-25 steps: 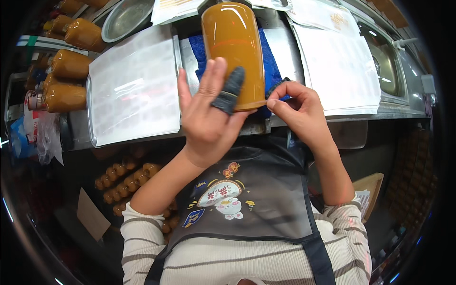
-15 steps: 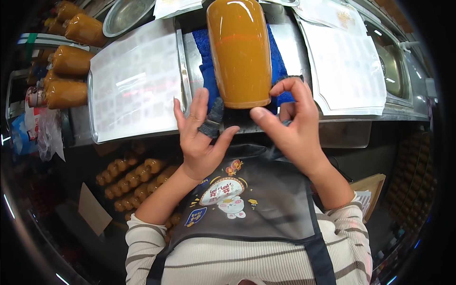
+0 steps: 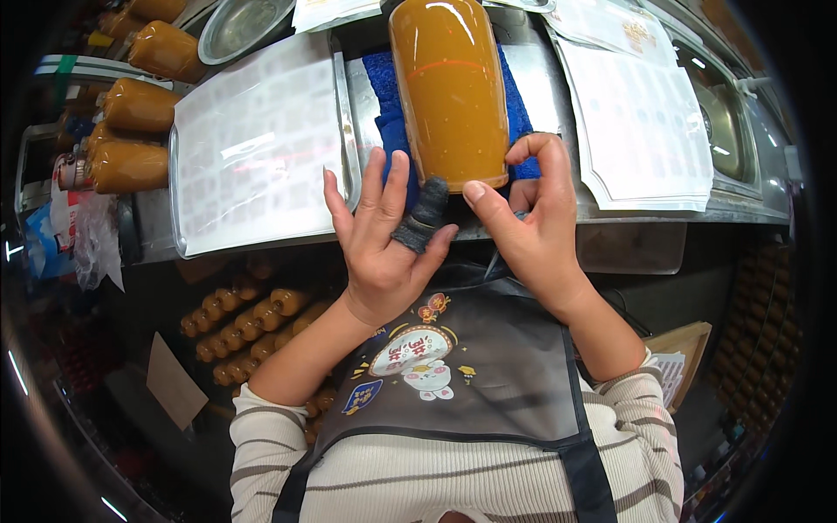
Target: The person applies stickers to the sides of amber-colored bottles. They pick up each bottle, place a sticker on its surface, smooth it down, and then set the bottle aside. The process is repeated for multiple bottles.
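A large glossy brown-orange bottle (image 3: 453, 96) lies on a blue towel (image 3: 518, 96), its flat base toward me. My left hand (image 3: 384, 235) has its fingers spread; a dark wrap covers the index finger, whose tip is at the base's left edge. My right hand (image 3: 536, 222) curls round the base's right corner, thumb at the lower rim and index finger on the side. Its other fingers are folded and partly hidden, with a dark covering just showing. The bottle's far end is cut off by the top of the picture.
White sheets with faint rectangular marks lie in a metal tray (image 3: 179, 209) on the left; another sheet stack (image 3: 641, 131) is at right. Similar brown bottles (image 3: 131, 166) and a steel bowl (image 3: 244, 30) stand far left. A sink (image 3: 732, 131) is far right.
My left hand has moved right, bringing the wrapped index finger onto the base's edge. My right hand has shifted slightly up and stays at the corner. The whole view has shifted a little.
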Action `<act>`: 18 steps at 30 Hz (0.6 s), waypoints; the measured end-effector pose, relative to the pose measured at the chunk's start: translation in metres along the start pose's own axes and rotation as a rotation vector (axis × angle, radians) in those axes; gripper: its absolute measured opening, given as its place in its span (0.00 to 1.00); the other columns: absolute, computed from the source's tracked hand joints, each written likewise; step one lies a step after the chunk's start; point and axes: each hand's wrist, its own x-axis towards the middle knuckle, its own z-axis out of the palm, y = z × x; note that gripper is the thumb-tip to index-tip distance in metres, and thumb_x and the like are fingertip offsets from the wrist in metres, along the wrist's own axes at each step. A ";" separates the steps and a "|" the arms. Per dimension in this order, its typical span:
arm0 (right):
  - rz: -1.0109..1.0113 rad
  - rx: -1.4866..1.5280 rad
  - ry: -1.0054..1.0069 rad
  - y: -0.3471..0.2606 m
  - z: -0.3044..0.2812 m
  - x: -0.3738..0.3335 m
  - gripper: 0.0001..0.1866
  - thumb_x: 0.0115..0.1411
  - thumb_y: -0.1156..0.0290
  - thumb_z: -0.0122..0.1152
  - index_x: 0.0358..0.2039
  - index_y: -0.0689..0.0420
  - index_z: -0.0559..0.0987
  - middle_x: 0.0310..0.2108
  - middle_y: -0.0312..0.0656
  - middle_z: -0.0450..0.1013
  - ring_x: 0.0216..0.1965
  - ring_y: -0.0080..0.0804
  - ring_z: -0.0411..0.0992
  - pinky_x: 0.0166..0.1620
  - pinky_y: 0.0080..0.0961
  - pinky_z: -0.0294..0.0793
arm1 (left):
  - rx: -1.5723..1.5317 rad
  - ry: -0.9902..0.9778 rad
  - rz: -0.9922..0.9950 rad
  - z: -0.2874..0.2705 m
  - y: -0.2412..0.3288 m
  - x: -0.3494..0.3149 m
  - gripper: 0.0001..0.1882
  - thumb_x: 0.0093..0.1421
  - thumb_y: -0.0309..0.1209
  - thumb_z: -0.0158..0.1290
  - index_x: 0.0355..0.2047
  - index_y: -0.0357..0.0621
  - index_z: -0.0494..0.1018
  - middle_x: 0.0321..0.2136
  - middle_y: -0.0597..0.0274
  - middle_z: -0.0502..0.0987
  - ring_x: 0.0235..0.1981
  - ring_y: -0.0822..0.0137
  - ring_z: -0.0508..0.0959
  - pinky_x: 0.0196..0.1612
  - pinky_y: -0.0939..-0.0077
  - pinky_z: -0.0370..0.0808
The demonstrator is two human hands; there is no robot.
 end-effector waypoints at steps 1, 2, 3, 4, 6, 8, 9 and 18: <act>0.007 0.017 -0.005 0.000 0.000 0.000 0.22 0.54 0.68 0.72 0.42 0.60 0.68 0.39 0.40 0.63 0.23 0.21 0.61 0.25 0.21 0.64 | 0.014 -0.001 0.018 0.000 0.000 0.001 0.15 0.52 0.31 0.68 0.38 0.36 0.82 0.67 0.41 0.64 0.68 0.37 0.63 0.66 0.24 0.40; 0.014 0.034 -0.009 0.000 -0.001 0.000 0.22 0.54 0.68 0.72 0.42 0.60 0.69 0.39 0.40 0.63 0.23 0.21 0.61 0.25 0.21 0.63 | 0.027 -0.002 0.038 0.000 0.000 0.003 0.14 0.51 0.31 0.69 0.37 0.37 0.82 0.67 0.41 0.64 0.68 0.36 0.63 0.66 0.23 0.40; 0.007 0.050 -0.012 0.001 -0.001 0.000 0.21 0.55 0.69 0.71 0.42 0.60 0.69 0.39 0.40 0.63 0.23 0.20 0.61 0.25 0.20 0.63 | 0.040 -0.004 0.057 0.000 0.001 0.005 0.14 0.51 0.31 0.69 0.36 0.37 0.82 0.67 0.40 0.64 0.68 0.35 0.63 0.65 0.23 0.41; 0.000 0.065 -0.014 0.002 0.000 -0.001 0.21 0.55 0.69 0.71 0.42 0.60 0.69 0.39 0.39 0.63 0.23 0.19 0.61 0.25 0.20 0.63 | 0.054 -0.001 0.064 -0.001 0.001 0.007 0.14 0.51 0.31 0.69 0.35 0.37 0.82 0.67 0.40 0.64 0.68 0.35 0.63 0.65 0.22 0.41; 0.002 0.089 -0.022 0.004 -0.001 -0.001 0.20 0.56 0.70 0.70 0.43 0.60 0.69 0.39 0.39 0.64 0.23 0.18 0.61 0.25 0.19 0.62 | 0.079 0.005 0.075 -0.003 0.003 0.010 0.13 0.50 0.31 0.69 0.34 0.38 0.82 0.67 0.40 0.65 0.68 0.34 0.63 0.64 0.22 0.41; 0.016 0.112 -0.032 0.004 -0.003 -0.001 0.18 0.57 0.72 0.68 0.43 0.61 0.70 0.40 0.39 0.64 0.22 0.16 0.61 0.25 0.17 0.62 | 0.085 -0.012 0.084 -0.004 0.005 0.012 0.13 0.50 0.31 0.69 0.34 0.38 0.82 0.66 0.40 0.65 0.68 0.33 0.63 0.64 0.22 0.42; 0.039 0.158 -0.044 0.005 -0.003 -0.001 0.17 0.57 0.73 0.68 0.43 0.61 0.70 0.40 0.39 0.65 0.22 0.16 0.61 0.25 0.17 0.62 | 0.090 -0.022 0.089 -0.004 0.005 0.013 0.13 0.50 0.32 0.69 0.34 0.39 0.83 0.66 0.39 0.65 0.68 0.33 0.63 0.64 0.21 0.42; 0.056 0.358 -0.077 0.016 -0.002 -0.003 0.12 0.62 0.77 0.61 0.45 0.62 0.72 0.42 0.39 0.66 0.23 0.13 0.62 0.25 0.14 0.62 | 0.135 -0.065 0.055 -0.012 0.010 0.015 0.12 0.52 0.32 0.68 0.35 0.41 0.83 0.66 0.38 0.65 0.68 0.33 0.63 0.65 0.23 0.42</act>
